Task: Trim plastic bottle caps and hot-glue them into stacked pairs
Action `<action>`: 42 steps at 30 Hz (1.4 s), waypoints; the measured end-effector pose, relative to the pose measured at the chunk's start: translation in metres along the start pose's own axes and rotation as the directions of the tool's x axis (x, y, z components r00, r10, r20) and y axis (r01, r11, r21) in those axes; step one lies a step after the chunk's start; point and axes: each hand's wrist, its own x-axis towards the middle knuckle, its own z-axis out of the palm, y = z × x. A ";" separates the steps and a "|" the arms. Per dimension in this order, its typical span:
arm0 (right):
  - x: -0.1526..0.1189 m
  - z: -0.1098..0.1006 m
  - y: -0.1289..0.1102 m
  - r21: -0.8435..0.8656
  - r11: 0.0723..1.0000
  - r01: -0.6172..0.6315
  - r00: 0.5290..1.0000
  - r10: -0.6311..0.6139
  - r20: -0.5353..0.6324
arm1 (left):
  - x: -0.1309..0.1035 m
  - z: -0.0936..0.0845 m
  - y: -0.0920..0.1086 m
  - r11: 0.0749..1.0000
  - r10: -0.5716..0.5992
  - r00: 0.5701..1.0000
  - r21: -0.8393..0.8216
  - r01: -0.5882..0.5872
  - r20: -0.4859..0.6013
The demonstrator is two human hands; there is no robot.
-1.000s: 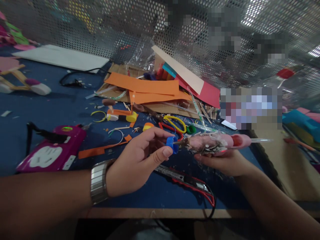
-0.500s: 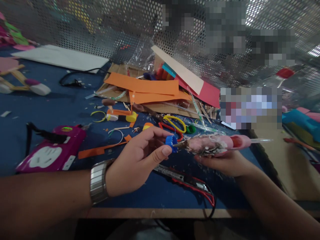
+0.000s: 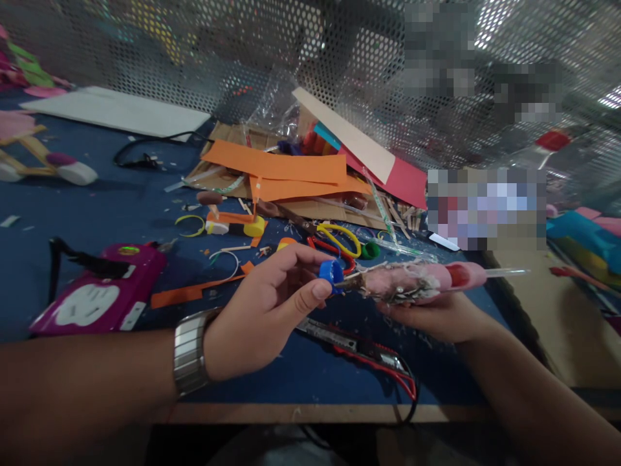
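Tabletop [image 3: 252, 391] strewn with scraps [image 3: 177, 294], and over it, pink glue gun [image 3: 429, 279], clasped in the right hand [image 3: 449, 318]! Then left hand [image 3: 262, 314], pinched round a little blue cap [image 3: 330, 272], with nozzle [image 3: 350, 283] right at its open rim, touching or not, hard to tell. Looks like the gluing step; next calls, probably, for steadiness.

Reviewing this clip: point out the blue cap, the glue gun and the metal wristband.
Blue cap [image 3: 330, 272]: head view, on its side wall.
Glue gun [image 3: 440, 277]: head view, on its pink body.
Metal wristband [image 3: 189, 355]: head view, on its band.
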 end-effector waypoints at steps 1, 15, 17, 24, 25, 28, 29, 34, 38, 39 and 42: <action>0.001 0.000 -0.001 0.004 1.000 0.005 1.000 -0.005 0.002 | 0.000 0.000 0.000 1.000 -0.001 1.000 -0.003 0.001 -0.001; 0.004 -0.001 -0.003 0.100 0.993 0.058 0.998 -0.061 0.033 | 0.001 0.001 0.001 0.998 0.052 0.998 -0.039 -0.053 -0.029; 0.005 0.000 -0.004 0.097 0.994 0.054 0.998 -0.058 0.035 | 0.001 0.001 0.002 0.997 0.058 0.998 -0.049 -0.059 -0.031; 0.003 -0.001 -0.002 0.075 0.996 0.045 0.999 -0.045 -0.007 | 0.000 0.001 0.004 0.995 0.058 0.997 -0.076 -0.061 -0.043; 0.003 -0.001 -0.002 0.074 0.996 0.046 0.999 -0.046 -0.004 | 0.000 0.001 0.004 0.995 0.059 0.997 -0.075 -0.062 -0.043; 0.003 -0.001 -0.001 0.070 0.996 0.047 0.999 -0.047 -0.006 | 0.000 0.000 0.004 0.996 0.060 0.997 -0.065 -0.063 -0.051; 0.003 0.000 -0.001 0.067 0.997 0.046 0.999 -0.045 -0.009 | 0.000 0.000 0.003 0.996 0.061 0.997 -0.064 -0.065 -0.056; -0.002 0.000 0.004 0.004 1.000 0.023 0.999 -0.023 -0.035 | 0.001 0.001 0.005 0.997 0.052 0.996 -0.052 -0.056 -0.069; -0.006 -0.001 0.007 -0.071 0.997 -0.025 0.987 0.014 -0.161 | 0.001 0.002 0.007 0.998 0.043 0.996 -0.042 -0.046 -0.072; -0.006 -0.002 0.007 -0.069 0.997 -0.023 0.984 0.010 -0.177 | 0.001 0.002 0.007 0.998 0.045 0.996 -0.032 -0.048 -0.076; -0.005 -0.002 0.009 -0.019 1.000 -0.009 0.987 0.005 -0.163 | 0.001 0.001 0.006 0.998 0.056 0.995 -0.001 -0.056 -0.088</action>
